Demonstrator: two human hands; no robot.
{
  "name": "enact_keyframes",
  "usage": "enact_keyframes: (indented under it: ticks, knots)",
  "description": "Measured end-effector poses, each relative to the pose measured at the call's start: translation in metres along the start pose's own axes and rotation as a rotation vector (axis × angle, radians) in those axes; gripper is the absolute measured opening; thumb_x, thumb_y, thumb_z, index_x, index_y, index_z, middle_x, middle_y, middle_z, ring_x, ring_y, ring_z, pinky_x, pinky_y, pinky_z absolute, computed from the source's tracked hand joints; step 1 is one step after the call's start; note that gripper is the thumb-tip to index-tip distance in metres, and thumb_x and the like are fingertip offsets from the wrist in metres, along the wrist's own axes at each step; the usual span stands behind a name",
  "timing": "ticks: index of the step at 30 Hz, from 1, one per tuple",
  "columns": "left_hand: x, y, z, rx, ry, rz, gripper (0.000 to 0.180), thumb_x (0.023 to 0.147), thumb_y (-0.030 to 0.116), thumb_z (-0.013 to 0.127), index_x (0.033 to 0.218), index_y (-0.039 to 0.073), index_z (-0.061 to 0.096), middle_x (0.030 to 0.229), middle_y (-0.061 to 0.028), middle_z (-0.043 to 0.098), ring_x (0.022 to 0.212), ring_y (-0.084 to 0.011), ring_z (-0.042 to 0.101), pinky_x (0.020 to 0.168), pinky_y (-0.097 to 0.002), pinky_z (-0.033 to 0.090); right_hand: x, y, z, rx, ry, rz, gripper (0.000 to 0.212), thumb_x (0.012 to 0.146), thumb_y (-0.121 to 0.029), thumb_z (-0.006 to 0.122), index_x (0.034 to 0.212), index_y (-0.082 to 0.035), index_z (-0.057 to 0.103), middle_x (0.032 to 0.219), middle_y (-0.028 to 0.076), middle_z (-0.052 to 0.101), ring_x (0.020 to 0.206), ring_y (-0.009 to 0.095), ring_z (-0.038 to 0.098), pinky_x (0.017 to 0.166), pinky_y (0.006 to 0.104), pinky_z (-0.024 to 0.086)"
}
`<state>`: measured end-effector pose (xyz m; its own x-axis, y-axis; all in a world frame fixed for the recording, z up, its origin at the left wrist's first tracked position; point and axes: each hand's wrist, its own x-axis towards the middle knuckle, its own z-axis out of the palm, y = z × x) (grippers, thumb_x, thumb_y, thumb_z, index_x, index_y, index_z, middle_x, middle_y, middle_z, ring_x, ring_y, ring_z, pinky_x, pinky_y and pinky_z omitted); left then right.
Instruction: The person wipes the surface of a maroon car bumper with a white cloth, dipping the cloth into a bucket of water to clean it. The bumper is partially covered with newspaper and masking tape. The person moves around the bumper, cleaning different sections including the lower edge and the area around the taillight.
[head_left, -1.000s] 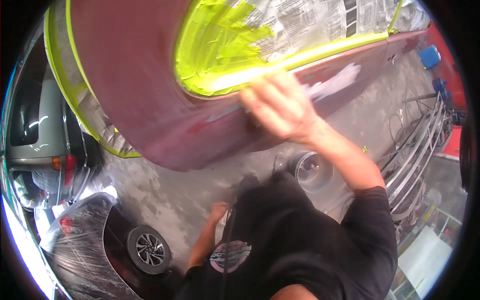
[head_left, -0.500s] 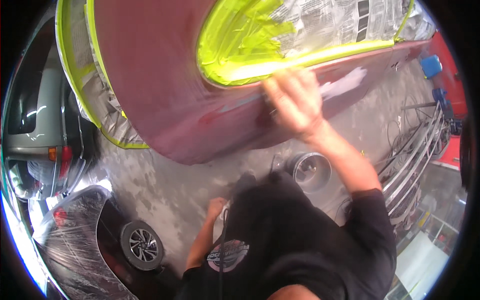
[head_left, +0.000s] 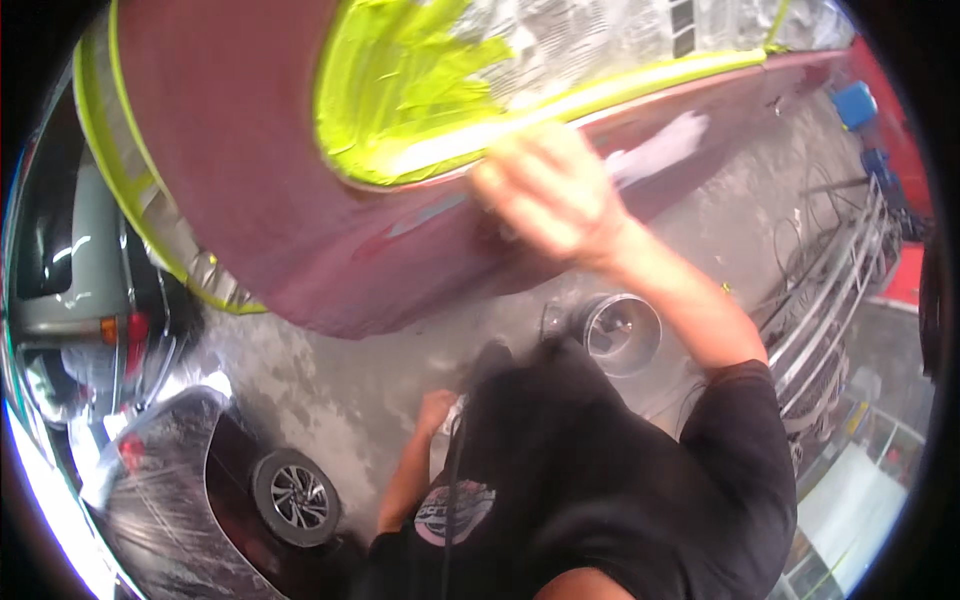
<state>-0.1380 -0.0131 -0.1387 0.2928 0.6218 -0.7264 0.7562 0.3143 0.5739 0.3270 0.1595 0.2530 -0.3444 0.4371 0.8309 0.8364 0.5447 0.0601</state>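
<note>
A dull maroon car body panel [head_left: 250, 150] stretches across the upper part of the view. Its window opening is covered with patterned paper or film [head_left: 570, 50], edged in bright yellow-green tape [head_left: 400, 110]. Against the panel, just below the taped lower edge, my right hand [head_left: 548, 192] is closed with curled fingers, slightly blurred. Whatever lies under its fingers is hidden. A pale filler patch [head_left: 665, 145] shows to its right, and a grey-and-red patch [head_left: 405, 230] to its left. Down by my side, my left hand [head_left: 436, 408] is closed around a small whitish thing [head_left: 454, 414].
A round metal bucket [head_left: 624, 335] stands on the mottled grey floor [head_left: 320, 385]. Metal rails [head_left: 825, 290] and loose cables lie at the right. Film covers a dark car [head_left: 160, 490] at lower left, and a grey vehicle [head_left: 95, 220] stands beyond it.
My right hand has shifted left and remains at the panel below the tape. The panel and tape sit further left in view. My left hand stays low by my side.
</note>
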Motion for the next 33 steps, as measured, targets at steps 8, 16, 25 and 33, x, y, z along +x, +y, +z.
enact_keyframes:
  ticks: [8,16,25,33]
  knots:
    - [-0.008,-0.068,0.018,-0.068,0.002,-0.026,0.024,0.089,0.019,0.064,0.099,0.002,0.078,0.098,-0.0164,0.077,0.095,-0.0266,0.073,0.087,-0.0386,0.055,-0.008,0.001,0.002,-0.01,0.113,0.085,0.032,0.07,-0.009,0.073,0.1,0.002,0.07,0.099,0.013,0.069,0.09,0.029,0.068,0.082,0.0421,0.055]
    - [-0.005,-0.02,0.009,-0.134,0.077,-0.172,0.031,0.09,0.021,0.065,0.111,0.001,0.076,0.102,-0.0152,0.078,0.095,-0.0246,0.072,0.091,-0.0362,0.053,-0.051,0.076,-0.047,-0.228,0.057,0.001,0.03,0.068,-0.007,0.074,0.096,0.002,0.07,0.097,0.012,0.07,0.09,0.03,0.069,0.081,0.0436,0.056]
    - [-0.019,0.014,0.029,-0.255,0.15,-0.166,0.025,0.089,0.014,0.069,0.104,-0.004,0.076,0.096,-0.0126,0.078,0.085,-0.0208,0.069,0.082,-0.0339,0.052,-0.049,0.078,-0.047,-0.188,0.022,-0.01,0.031,0.067,-0.008,0.077,0.097,0.0,0.071,0.096,0.012,0.07,0.092,0.028,0.068,0.082,0.0424,0.056]
    - [-0.032,-0.04,0.04,-0.041,0.006,-0.034,0.026,0.093,0.02,0.062,0.103,0.001,0.077,0.099,-0.0169,0.077,0.094,-0.028,0.072,0.086,-0.0381,0.053,-0.056,0.051,-0.039,-0.164,0.042,0.082,0.037,0.073,-0.002,0.07,0.108,0.007,0.073,0.113,0.018,0.069,0.1,0.033,0.067,0.09,0.0442,0.055]
